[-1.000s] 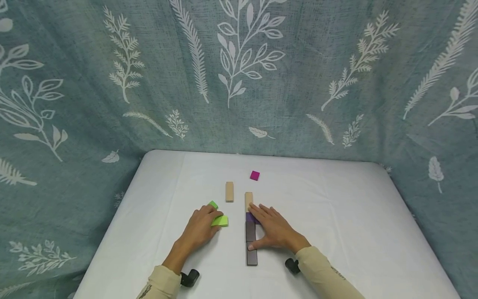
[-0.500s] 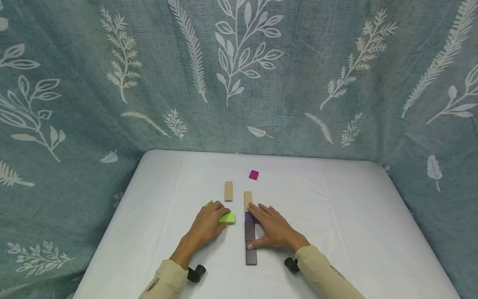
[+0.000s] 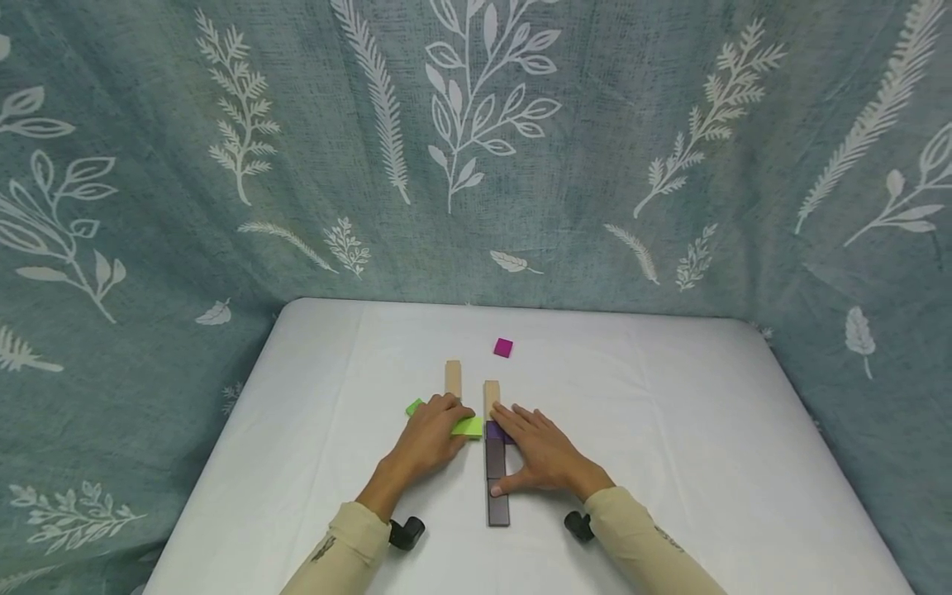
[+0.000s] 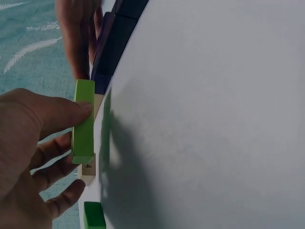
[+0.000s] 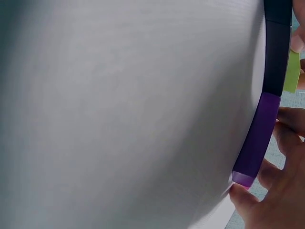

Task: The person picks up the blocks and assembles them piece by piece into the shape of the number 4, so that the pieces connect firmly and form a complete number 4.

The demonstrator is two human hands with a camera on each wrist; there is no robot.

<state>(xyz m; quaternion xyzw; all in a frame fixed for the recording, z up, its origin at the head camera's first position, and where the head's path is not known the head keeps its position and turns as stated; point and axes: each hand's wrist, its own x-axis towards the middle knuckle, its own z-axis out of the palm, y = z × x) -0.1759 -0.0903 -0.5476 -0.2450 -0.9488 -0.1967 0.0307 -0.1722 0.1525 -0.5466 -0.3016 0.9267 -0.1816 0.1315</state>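
Note:
My left hand (image 3: 427,432) pinches a lime-green block (image 3: 468,427) between thumb and fingers. The block's right end comes right up to the left side of a row of blocks; in the left wrist view the lime block casts a shadow on the cloth. That row has a wooden block (image 3: 492,398) at its far end, a purple block (image 5: 257,138), then two dark grey blocks (image 3: 495,457) nearer me. My right hand (image 3: 546,454) rests over the row with fingers spread. Its fingertips touch around the purple block, and its thumb lies on the nearer dark block.
A second wooden block (image 3: 453,378) lies just beyond my left hand. A smaller green block (image 3: 414,406) sits to the left of that hand. Farther back is a magenta block (image 3: 503,348). White cloth covers the table (image 3: 669,413), and a leaf-patterned curtain (image 3: 580,165) hangs behind.
My left hand has carried the lime-green block to the right, up to the side of the row. My right hand has stayed in place on the row.

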